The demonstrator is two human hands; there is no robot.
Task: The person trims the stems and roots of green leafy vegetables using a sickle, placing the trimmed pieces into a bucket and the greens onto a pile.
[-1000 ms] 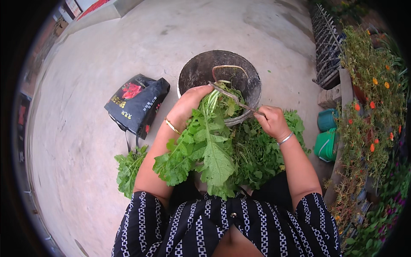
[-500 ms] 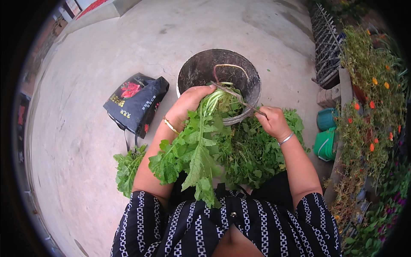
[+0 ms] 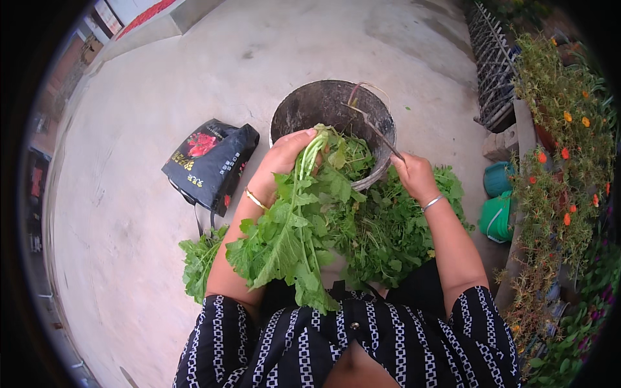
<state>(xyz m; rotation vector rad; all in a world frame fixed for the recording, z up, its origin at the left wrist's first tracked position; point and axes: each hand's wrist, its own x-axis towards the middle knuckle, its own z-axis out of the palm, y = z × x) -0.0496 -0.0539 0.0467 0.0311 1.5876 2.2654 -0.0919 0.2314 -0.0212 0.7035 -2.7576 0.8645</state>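
My left hand (image 3: 289,155), a gold bracelet at its wrist, is closed round the pale stems of a bunch of leafy greens (image 3: 291,236). Their broad leaves hang down toward my lap. The stem ends are over the near left part of a round bucket (image 3: 310,107) with a dark, stained inside. My right hand (image 3: 415,174) grips a narrow knife (image 3: 381,134) at the bucket's right rim. Its blade slants up and left over the opening, apart from the bunch. A thin, pale reddish stem (image 3: 351,95) curves beside the blade's tip. More greens (image 3: 354,155) lie inside the bucket.
A large heap of greens (image 3: 401,239) lies between the bucket and my lap. Left of the bucket, a black bag (image 3: 210,161) with a red flower print rests on concrete, with more greens (image 3: 200,265) nearer me. Green tubs (image 3: 496,216) and a flower bed (image 3: 550,168) line the right.
The knife has moved up and right, away from the stems in my left hand. The curved thin stem has shifted right with it. My left hand still holds the bunch.
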